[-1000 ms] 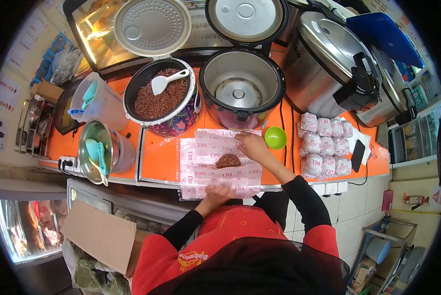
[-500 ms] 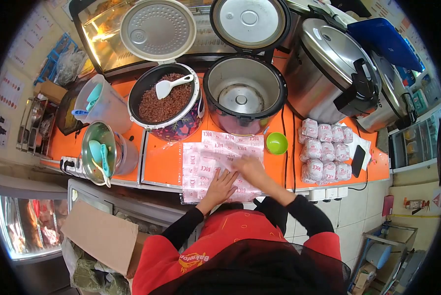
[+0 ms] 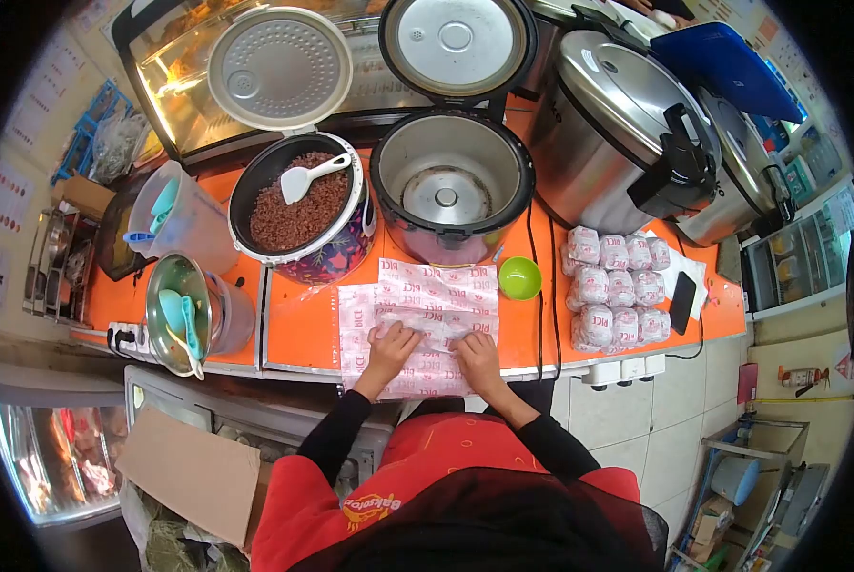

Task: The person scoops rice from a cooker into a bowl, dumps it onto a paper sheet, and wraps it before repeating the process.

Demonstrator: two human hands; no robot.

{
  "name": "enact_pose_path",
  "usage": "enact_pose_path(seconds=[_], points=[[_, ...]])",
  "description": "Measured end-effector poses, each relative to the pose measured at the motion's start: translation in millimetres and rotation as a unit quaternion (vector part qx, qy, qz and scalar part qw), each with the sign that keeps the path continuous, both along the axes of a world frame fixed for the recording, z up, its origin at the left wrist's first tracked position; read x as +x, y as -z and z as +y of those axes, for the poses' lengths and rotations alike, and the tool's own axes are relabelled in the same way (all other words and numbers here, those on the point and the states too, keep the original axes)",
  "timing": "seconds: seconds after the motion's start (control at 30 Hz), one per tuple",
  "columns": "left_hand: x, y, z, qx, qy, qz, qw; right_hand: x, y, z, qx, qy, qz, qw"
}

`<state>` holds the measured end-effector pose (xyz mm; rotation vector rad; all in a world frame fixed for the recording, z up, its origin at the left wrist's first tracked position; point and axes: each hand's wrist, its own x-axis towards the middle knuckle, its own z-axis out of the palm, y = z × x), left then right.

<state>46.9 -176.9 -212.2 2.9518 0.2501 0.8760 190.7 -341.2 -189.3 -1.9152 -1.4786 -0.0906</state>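
Sheets of white and pink wrapping paper (image 3: 427, 286) printed "RICE" lie at the front of the orange counter. My left hand (image 3: 396, 355) is on the paper with fingers curled, pinching its upper sheet. On the same sheet, my right hand (image 3: 477, 357) has its fingers bent over the right side. Between both hands the sheet looks folded or creased; whether anything lies under it cannot be seen. A small green bowl (image 3: 519, 278) stands just right of the paper. Behind it, a rice cooker pot (image 3: 341, 243) holds reddish-brown rice (image 3: 294, 214) with a white rice paddle (image 3: 313, 178) on top.
Several wrapped rice bundles (image 3: 594, 327) sit in rows at right, beside a black phone (image 3: 682, 303). An open cooker (image 3: 451, 224) and a large steel cooker (image 3: 608, 124) stand behind. Containers with turquoise utensils (image 3: 189, 319) are at left. Black cables (image 3: 541, 329) cross the counter.
My right hand has moved down to the right side of the sheet. My left hand has shifted left, its fingers now curled. The whole view has shifted slightly.
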Motion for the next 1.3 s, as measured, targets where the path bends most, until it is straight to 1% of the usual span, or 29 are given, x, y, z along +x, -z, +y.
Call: enact_pose_path(seconds=[0.1,0.2,0.3,0.4,0.5,0.53,0.57,0.63,0.67,0.73,0.77,0.83,0.87,0.93,0.97,1.0,1.03,1.07,1.1,1.17,1.2,1.3], points=[[-2,3,19,-0.097,0.082,0.088,0.988,-1,4,-1,0.007,0.032,0.036,0.999],[-7,3,21,-0.132,0.107,0.095,0.981,-2,9,-4,-0.006,0.049,0.113,0.992],[-13,-10,20,-0.171,0.125,0.058,0.976,6,14,-17,-0.026,0.046,0.136,0.989],[-17,-39,12,-0.223,0.12,0.056,0.966,12,-7,-31,-0.045,-0.017,0.092,0.995],[-23,-16,16,-0.166,0.106,0.077,0.977,22,27,-37,-0.066,-0.034,0.055,0.996],[-24,-5,18,-0.166,0.102,0.079,0.978,24,34,-39,-0.079,-0.031,0.03,0.996],[-24,4,19,-0.167,0.097,0.082,0.978,24,38,-38,-0.093,-0.028,0.008,0.995],[-17,3,18,-0.139,0.104,0.036,0.984,23,29,-33,-0.092,-0.002,0.004,0.996],[-11,1,20,-0.145,0.092,0.037,0.985,23,24,-28,-0.091,0.015,-0.022,0.996],[-3,-8,16,-0.16,0.061,0.046,0.984,22,17,-14,-0.096,0.054,-0.039,0.993],[2,-12,13,-0.204,0.012,0.082,0.975,20,15,-8,-0.101,0.072,-0.044,0.991],[18,-25,11,-0.288,-0.088,0.154,0.941,20,9,3,-0.149,0.087,-0.052,0.984],[23,-35,14,-0.279,-0.077,0.164,0.943,22,5,8,-0.175,0.094,-0.057,0.979],[36,-64,21,-0.263,-0.058,0.183,0.946,29,-17,20,-0.194,0.083,-0.106,0.972],[40,-66,27,-0.213,-0.026,0.192,0.957,34,-25,26,-0.203,0.077,-0.131,0.967],[44,-65,35,-0.163,0.007,0.201,0.966,41,-23,31,-0.206,0.057,-0.121,0.969],[46,-61,40,-0.111,0.04,0.209,0.971,45,-14,34,-0.177,0.03,-0.129,0.975],[47,-53,43,-0.082,0.082,0.214,0.97,50,-4,37,-0.148,0.004,-0.137,0.979],[46,-37,41,-0.099,0.064,0.215,0.969,53,1,39,-0.118,-0.022,-0.145,0.982],[39,-6,32,-0.133,0.03,0.219,0.966,43,1,36,-0.236,-0.013,-0.018,0.971],[35,-23,18,-0.172,-0.006,0.219,0.96,36,3,33,-0.294,-0.01,0.048,0.955],[21,0,-3,-0.127,-0.062,0.123,0.982,11,18,16,-0.13,0.043,0.079,0.987]])
